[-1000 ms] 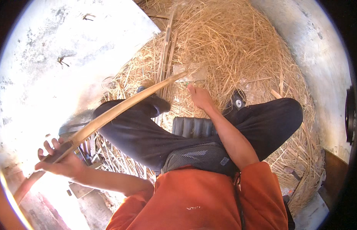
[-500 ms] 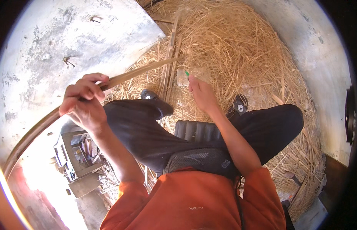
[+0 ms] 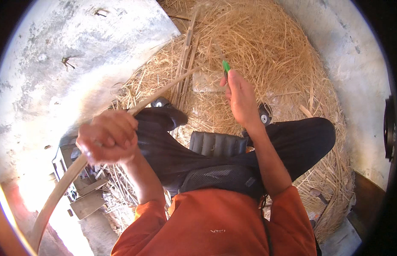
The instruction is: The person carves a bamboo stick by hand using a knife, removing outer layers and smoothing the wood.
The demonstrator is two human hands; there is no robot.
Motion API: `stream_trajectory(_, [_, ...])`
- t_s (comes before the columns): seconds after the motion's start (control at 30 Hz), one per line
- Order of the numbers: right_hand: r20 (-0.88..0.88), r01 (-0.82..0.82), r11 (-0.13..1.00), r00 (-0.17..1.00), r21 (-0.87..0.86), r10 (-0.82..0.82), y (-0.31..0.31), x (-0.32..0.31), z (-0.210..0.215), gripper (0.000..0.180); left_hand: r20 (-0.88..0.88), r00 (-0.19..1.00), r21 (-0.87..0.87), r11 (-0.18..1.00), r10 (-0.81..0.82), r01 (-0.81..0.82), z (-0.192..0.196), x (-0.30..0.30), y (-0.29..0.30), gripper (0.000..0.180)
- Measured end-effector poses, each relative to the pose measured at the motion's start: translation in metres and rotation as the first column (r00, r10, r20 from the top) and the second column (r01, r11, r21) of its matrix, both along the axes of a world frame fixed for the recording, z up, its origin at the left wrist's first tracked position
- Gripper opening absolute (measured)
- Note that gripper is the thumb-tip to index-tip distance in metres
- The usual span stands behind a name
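My left hand (image 3: 109,136) is closed around a long, pale bamboo strip (image 3: 64,187). One end of the strip runs down to the lower left; the other tapers up past my left shoe (image 3: 166,113) toward the straw. In my closed right hand (image 3: 242,100) is a knife with a green handle (image 3: 225,66). Its thin blade, blurred against the straw, points up and away from me. The blade and the strip are apart.
Straw-like shavings (image 3: 266,51) cover the floor ahead, with long wooden strips (image 3: 185,59) lying on them. A black padded cushion (image 3: 217,144) sits between my legs. At left are a pale scuffed wall (image 3: 104,51) and a grey box-like object (image 3: 81,187) surrounded by scraps.
My left hand has moved down and right, its grip turning over, and the strip has swung lower. My right hand has risen slightly rightward, and the knife shows more.
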State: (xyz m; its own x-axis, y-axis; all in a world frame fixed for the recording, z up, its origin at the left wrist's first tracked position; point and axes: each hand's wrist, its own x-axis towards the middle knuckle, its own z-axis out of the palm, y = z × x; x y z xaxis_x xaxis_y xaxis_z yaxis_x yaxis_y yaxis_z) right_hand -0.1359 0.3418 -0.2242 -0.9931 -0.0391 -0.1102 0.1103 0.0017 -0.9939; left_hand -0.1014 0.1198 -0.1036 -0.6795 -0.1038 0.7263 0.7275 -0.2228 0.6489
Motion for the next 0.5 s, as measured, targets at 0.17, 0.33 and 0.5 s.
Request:
stream_trajectory(0.17, [-0.039,-0.154,0.985,0.987,0.084,0.157,-0.019,0.021,0.01,0.04,-0.019,0.999,0.02,0.999,-0.036,0.037,0.003,0.002,0.005,0.035])
stream_trajectory(0.33, [-0.16,-0.268,0.951,0.943,0.157,0.292,-0.051,0.037,0.017,0.036,-0.009,0.932,-0.09,0.928,0.363,-0.362,0.005,0.008,0.006,0.035])
stream_trajectory(0.5, [-0.143,-0.348,0.92,0.916,0.182,0.375,-0.059,0.04,0.027,0.035,-0.128,0.897,0.01,0.905,0.423,-0.425,0.004,0.014,-0.006,0.052])
